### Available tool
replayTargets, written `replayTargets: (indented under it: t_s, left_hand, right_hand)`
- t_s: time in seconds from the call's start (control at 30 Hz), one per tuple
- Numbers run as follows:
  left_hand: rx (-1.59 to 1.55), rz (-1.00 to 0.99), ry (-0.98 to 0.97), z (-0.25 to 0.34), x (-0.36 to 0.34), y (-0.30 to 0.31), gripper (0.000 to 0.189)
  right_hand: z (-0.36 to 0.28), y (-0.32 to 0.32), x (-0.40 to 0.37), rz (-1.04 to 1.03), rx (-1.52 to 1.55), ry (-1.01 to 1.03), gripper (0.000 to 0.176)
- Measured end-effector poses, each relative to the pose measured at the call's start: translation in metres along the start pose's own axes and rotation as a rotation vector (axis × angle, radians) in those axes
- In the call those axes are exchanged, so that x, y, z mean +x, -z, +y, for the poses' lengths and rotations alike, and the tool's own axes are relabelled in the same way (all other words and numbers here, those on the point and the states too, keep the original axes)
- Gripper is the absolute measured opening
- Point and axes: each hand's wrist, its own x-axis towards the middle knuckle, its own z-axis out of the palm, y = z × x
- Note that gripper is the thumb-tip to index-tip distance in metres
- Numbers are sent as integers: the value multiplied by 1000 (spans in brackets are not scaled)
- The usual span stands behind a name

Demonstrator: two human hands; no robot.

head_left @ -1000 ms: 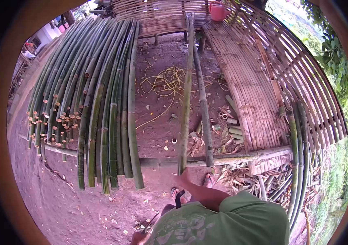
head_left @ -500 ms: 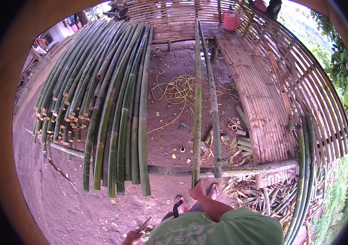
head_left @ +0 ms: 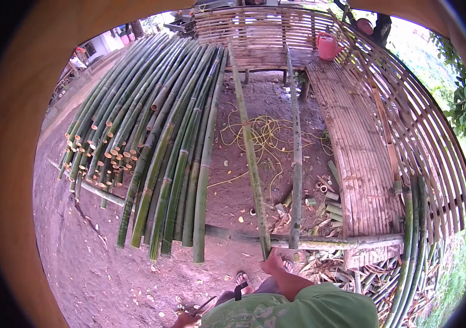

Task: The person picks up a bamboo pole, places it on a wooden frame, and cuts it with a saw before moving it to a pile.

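Observation:
My right hand (head_left: pixel 271 262) is closed around the near end of a green bamboo pole (head_left: pixel 250 147), which slants away to the left and rests across a horizontal bamboo rail. Low at the frame's bottom, my left hand (head_left: pixel 186 320) grips a knife (head_left: pixel 205 304) with a thin dark blade; its handle is mostly hidden in the fingers. Just right of the held pole lies a second, greyer bamboo pole (head_left: pixel 297 158), apart from it. A large stack of green bamboo poles (head_left: pixel 173 142) fills the left side, cut ends facing me.
The horizontal bamboo rail (head_left: pixel 331 242) crosses before my feet. A slatted bamboo bench (head_left: pixel 359 158) runs along the right, with a red watering can (head_left: pixel 328 47) at its far end. A tangled yellow hose (head_left: pixel 266 134) lies on the dirt. Bamboo offcuts and split scraps (head_left: pixel 375 279) litter the ground.
The held pole's far end has swung left, away from the second pole. The knife in my left hand has turned, its blade pointing more to the right. The whole view has shifted slightly.

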Motion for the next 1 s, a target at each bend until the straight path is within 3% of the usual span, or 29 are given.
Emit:
replayTargets:
  t_s: [0.2, 0.33, 0.4, 0.47, 0.53, 0.57, 0.63, 0.73, 0.8, 0.83, 0.87, 0.9, 0.93, 0.97, 1.0]
  left_hand:
    - [-75, 19, 61, -14, -15, -41, 58]
    - [-101, 6, 79, -29, -11, -68, 60]
    - [-110, -1, 80, -35, -10, -78, 61]
    - [-118, -2, 80, -38, -12, -80, 62]
    - [-125, 6, 82, -41, -13, -83, 63]
    - [-125, 12, 81, -42, -14, -83, 64]
    - [-141, 30, 89, -42, -19, -83, 64]
    - [-183, 79, 110, -44, -12, -85, 63]
    - [-202, 104, 118, -47, 3, -88, 64]
    - [-166, 172, -17, -60, 20, -99, 67]
    - [-134, 146, -36, -63, 23, -97, 67]
    - [-99, 117, -59, -65, 29, -93, 66]
    - [-57, 84, -85, -61, 28, -83, 66]
    - [-45, 96, -97, -60, 32, -83, 64]
    - [-33, 107, -109, -59, 37, -82, 61]
  right_hand:
    - [13, 2, 8, 17, -80, 112, 72]
    - [-41, 5, -19, -41, -28, 265, 69]
    - [-97, -1, -43, 0, -46, 466, 71]
    - [-164, -7, -63, -89, 100, 604, 78]
    - [-234, -5, -92, -309, 201, 805, 97]
    - [-272, 34, -142, -418, 138, 863, 97]
    - [-306, 2, -150, -475, 173, 1370, 85]
    - [-322, 7, -190, -489, 176, 1563, 68]
    - [-300, 6, -185, -618, 206, 1441, 63]
    - [-280, -2, -171, -653, 171, 1363, 62]
    - [-249, -31, -135, -443, 74, 1459, 60]
    - [-210, -42, -105, -406, -4, 1381, 60]
    - [-171, -39, -82, -453, -179, 1194, 63]
    - [-111, -52, -50, -253, -263, 1105, 67]
    - [-63, -40, -37, -260, -351, 895, 68]
